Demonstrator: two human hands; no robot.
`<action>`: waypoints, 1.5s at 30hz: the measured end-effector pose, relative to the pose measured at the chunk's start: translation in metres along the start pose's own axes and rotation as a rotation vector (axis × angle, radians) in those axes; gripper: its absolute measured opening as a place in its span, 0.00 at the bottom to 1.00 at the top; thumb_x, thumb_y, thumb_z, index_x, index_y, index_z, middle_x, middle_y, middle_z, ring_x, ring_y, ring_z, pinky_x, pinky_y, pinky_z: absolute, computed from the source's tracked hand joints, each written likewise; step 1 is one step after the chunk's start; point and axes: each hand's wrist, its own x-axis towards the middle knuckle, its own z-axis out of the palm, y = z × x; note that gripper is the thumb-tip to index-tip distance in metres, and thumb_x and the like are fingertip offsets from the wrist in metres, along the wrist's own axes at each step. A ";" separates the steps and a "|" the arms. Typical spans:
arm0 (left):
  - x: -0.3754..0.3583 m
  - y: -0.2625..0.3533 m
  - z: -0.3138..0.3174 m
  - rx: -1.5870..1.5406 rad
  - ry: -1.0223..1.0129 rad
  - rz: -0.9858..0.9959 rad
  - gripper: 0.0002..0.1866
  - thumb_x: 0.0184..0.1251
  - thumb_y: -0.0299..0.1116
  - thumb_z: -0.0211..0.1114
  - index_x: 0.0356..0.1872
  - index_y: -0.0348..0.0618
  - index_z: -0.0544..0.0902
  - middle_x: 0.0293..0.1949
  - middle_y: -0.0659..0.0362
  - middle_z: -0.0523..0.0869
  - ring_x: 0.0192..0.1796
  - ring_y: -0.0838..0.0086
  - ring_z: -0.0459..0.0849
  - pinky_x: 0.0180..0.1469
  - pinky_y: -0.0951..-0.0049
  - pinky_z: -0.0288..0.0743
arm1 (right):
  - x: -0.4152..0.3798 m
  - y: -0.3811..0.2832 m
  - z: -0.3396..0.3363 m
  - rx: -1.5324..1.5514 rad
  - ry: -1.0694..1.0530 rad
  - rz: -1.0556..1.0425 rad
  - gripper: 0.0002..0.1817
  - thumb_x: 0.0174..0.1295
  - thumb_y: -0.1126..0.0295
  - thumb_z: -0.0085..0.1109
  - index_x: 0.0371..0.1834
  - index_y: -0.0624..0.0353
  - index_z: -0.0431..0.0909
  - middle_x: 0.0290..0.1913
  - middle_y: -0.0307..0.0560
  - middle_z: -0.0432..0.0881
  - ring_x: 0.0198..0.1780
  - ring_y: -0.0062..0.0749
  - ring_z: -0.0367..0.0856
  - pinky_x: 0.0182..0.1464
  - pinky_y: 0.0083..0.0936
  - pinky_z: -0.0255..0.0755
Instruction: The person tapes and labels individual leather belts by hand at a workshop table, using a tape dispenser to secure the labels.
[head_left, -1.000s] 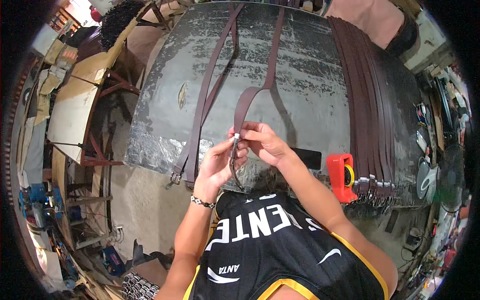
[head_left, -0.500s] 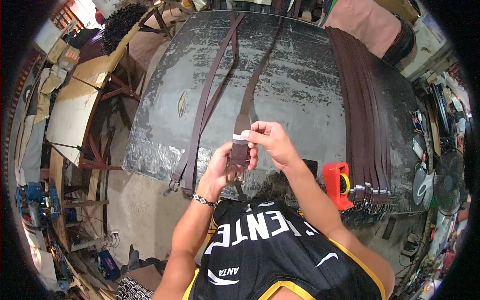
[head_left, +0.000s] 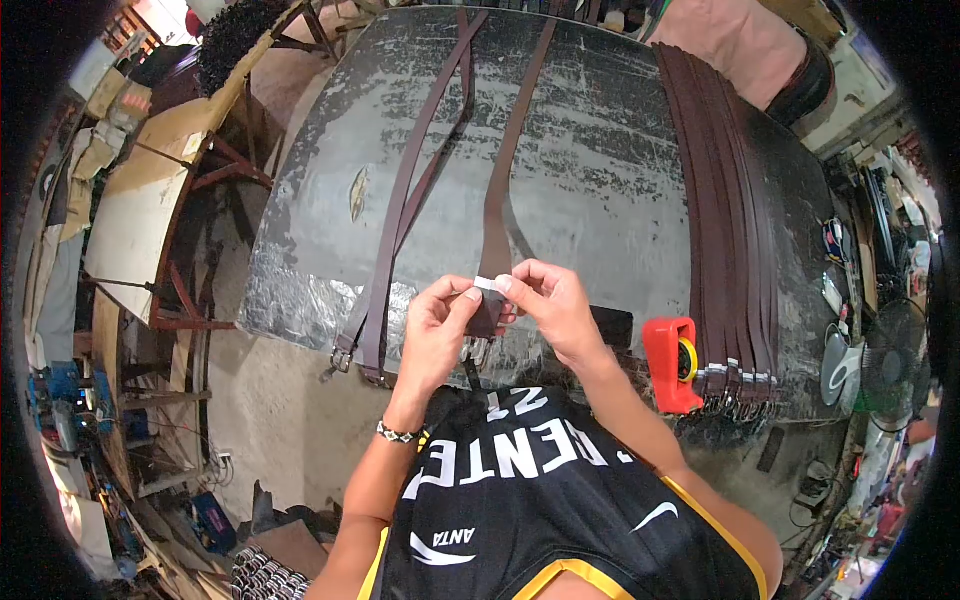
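Observation:
A brown belt (head_left: 500, 205) runs from the far edge of the dark table toward me. A white strip of tape (head_left: 486, 283) lies across it near its buckle end. My left hand (head_left: 435, 328) pinches the belt and tape from the left, thumb at the strip's left end. My right hand (head_left: 556, 308) is closed on the right side, its thumb pressing the strip. Between and below the hands hangs the metal buckle (head_left: 474, 350), partly hidden. Just left, other brown belts (head_left: 400, 215) lie crossed on the table.
A red tape dispenser (head_left: 660, 365) with a yellow-cored roll stands at the table's near right. Beside it lies a row of several brown belts (head_left: 728, 230), with white bands near their buckles. A fan (head_left: 893, 365) stands far right; a wooden-topped stand (head_left: 140, 235) is at left.
My left hand has risen from beneath the belt to pinch the white strip's left end. My right hand has shifted slightly right and down, still at the strip.

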 end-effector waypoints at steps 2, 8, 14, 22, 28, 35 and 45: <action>0.000 0.001 0.004 0.018 0.023 0.020 0.08 0.76 0.29 0.55 0.42 0.32 0.78 0.38 0.49 0.88 0.37 0.67 0.90 0.39 0.68 0.86 | -0.003 0.000 0.002 -0.079 0.011 -0.038 0.11 0.65 0.66 0.66 0.32 0.64 0.81 0.27 0.35 0.81 0.30 0.15 0.77 0.33 0.17 0.70; 0.007 0.002 0.007 0.209 0.060 -0.005 0.10 0.76 0.32 0.58 0.38 0.33 0.78 0.32 0.51 0.89 0.33 0.71 0.89 0.33 0.75 0.82 | -0.008 0.008 0.005 -0.244 0.144 -0.151 0.12 0.67 0.66 0.65 0.33 0.67 0.81 0.26 0.39 0.82 0.27 0.16 0.78 0.31 0.19 0.72; 0.010 -0.002 0.012 0.269 0.102 0.003 0.12 0.77 0.33 0.57 0.38 0.33 0.78 0.31 0.51 0.88 0.31 0.73 0.88 0.32 0.73 0.84 | -0.009 0.008 0.007 -0.316 0.202 -0.161 0.12 0.67 0.66 0.65 0.33 0.67 0.81 0.27 0.40 0.83 0.27 0.16 0.78 0.29 0.19 0.73; 0.005 -0.003 0.010 0.145 0.042 0.031 0.10 0.77 0.31 0.55 0.39 0.32 0.77 0.34 0.52 0.87 0.33 0.73 0.87 0.37 0.70 0.86 | -0.008 0.013 0.012 -0.285 0.240 -0.203 0.12 0.67 0.67 0.64 0.31 0.66 0.79 0.24 0.40 0.81 0.25 0.15 0.78 0.24 0.19 0.73; 0.001 -0.006 0.009 0.036 0.184 -0.121 0.04 0.70 0.26 0.57 0.41 0.38 0.76 0.31 0.60 0.83 0.32 0.78 0.83 0.37 0.74 0.82 | -0.011 0.011 0.015 -0.370 0.249 -0.225 0.13 0.66 0.67 0.65 0.30 0.67 0.79 0.25 0.40 0.79 0.25 0.15 0.77 0.25 0.20 0.69; -0.011 -0.023 0.024 0.173 0.276 0.209 0.08 0.67 0.19 0.60 0.43 0.35 0.72 0.36 0.57 0.80 0.38 0.74 0.85 0.39 0.74 0.82 | -0.010 0.012 0.013 -0.367 0.274 -0.238 0.13 0.66 0.66 0.65 0.30 0.67 0.79 0.27 0.39 0.79 0.26 0.15 0.73 0.28 0.19 0.66; -0.019 -0.017 0.013 0.427 0.157 0.193 0.08 0.65 0.18 0.63 0.42 0.36 0.74 0.42 0.58 0.81 0.41 0.79 0.83 0.45 0.77 0.78 | -0.011 0.017 0.011 -0.336 0.272 -0.232 0.13 0.65 0.66 0.66 0.31 0.67 0.80 0.25 0.37 0.79 0.27 0.14 0.71 0.29 0.20 0.66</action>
